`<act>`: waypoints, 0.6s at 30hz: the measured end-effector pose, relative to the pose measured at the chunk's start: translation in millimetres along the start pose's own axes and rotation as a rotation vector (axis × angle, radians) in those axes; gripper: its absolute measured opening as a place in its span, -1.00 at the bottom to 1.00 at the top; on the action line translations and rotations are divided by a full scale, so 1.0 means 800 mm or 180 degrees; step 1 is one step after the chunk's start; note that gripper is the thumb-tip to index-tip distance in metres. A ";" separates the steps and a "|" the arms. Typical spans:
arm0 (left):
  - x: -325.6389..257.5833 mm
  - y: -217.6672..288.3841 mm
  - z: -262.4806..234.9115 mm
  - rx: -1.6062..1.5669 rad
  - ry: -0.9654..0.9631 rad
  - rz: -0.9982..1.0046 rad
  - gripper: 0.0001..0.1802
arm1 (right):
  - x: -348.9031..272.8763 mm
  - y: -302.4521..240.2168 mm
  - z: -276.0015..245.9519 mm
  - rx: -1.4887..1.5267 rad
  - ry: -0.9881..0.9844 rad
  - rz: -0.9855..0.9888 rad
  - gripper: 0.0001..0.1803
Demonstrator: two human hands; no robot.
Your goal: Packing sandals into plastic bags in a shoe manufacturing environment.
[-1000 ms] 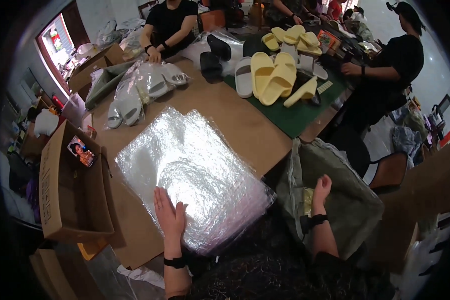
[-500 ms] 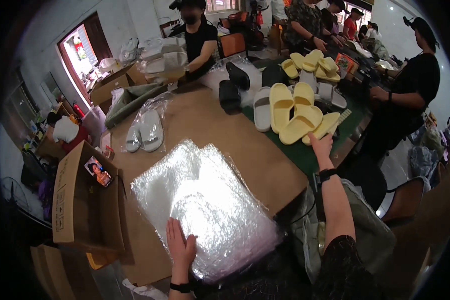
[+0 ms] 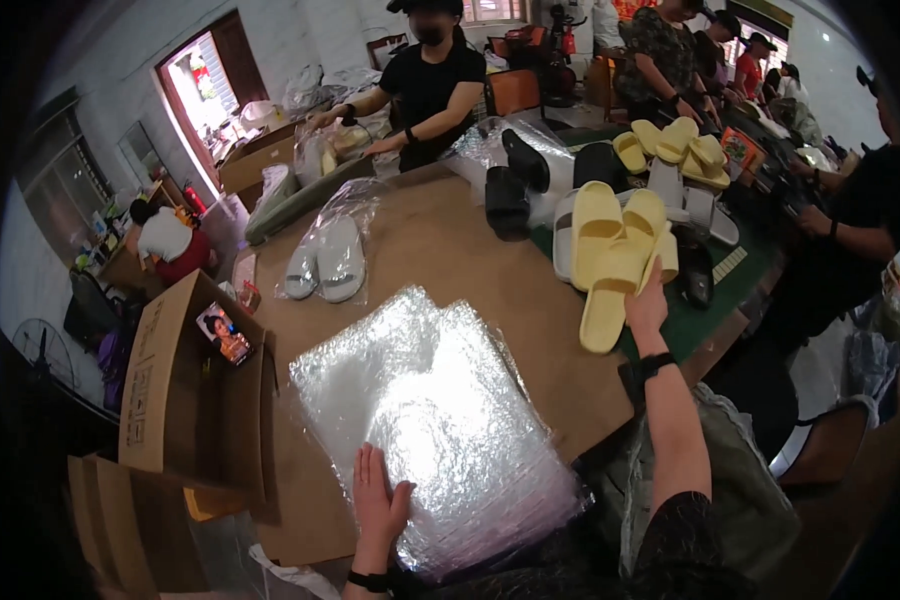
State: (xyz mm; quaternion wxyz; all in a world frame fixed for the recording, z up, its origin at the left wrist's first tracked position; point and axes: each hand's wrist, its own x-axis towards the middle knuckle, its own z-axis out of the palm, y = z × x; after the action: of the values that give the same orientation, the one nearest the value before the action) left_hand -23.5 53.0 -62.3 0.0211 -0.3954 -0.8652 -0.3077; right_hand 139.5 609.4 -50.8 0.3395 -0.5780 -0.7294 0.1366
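Observation:
My left hand lies flat, fingers stretched out, on the near left part of a stack of shiny clear plastic bags. At the right, my right hand is closed around a yellow slipper, its fingers partly hidden behind the sole. Another yellow slipper rests just beyond it, over a pale grey slipper. I cannot tell whether the hand grips more than one slipper.
A pair of grey slippers in a clear bag lies on the brown board. Left stands an open carton with a phone. Black slippers and more yellow ones lie farther back. A co-worker reaches into a container across the table.
My right hand has pulled the yellow slipper toward me and turned it, toe end up. The co-worker opposite has lowered the bagged slippers into the container. My left hand stays on the bags.

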 end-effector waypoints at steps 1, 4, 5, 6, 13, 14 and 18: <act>0.001 0.000 0.000 -0.0042 0.0001 0.0035 -0.20 | -0.021 -0.005 -0.002 -0.0035 -0.0128 -0.0214 0.10; -0.003 -0.003 -0.004 -0.0089 0.0086 0.0031 -0.19 | -0.103 -0.032 -0.011 -0.0046 -0.0556 -0.1025 0.11; -0.001 -0.002 -0.004 -0.0087 0.0033 -0.0002 -0.22 | -0.125 -0.040 -0.017 0.0042 -0.0683 -0.1089 0.11; -0.001 -0.002 -0.003 -0.0084 -0.0018 -0.0037 -0.24 | -0.144 -0.045 -0.023 0.0161 -0.0731 -0.1234 0.08; 0.000 -0.004 -0.001 -0.0246 0.0049 -0.0015 -0.18 | -0.206 -0.161 -0.119 0.0282 -0.0331 -0.2223 -0.02; -0.001 -0.004 -0.001 -0.0234 0.0049 -0.0019 -0.17 | -0.210 -0.181 -0.132 0.0373 -0.0194 -0.2376 -0.03; -0.004 -0.005 -0.002 -0.0232 0.0023 -0.0116 -0.15 | -0.248 -0.245 -0.180 0.0778 -0.0261 -0.2776 -0.06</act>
State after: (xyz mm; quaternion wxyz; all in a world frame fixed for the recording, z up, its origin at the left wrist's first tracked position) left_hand -24.5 47.8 -64.5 0.0042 -0.3790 -0.8604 -0.3407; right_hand 106.5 337.9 103.7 0.4020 -0.1665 -0.8960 0.0887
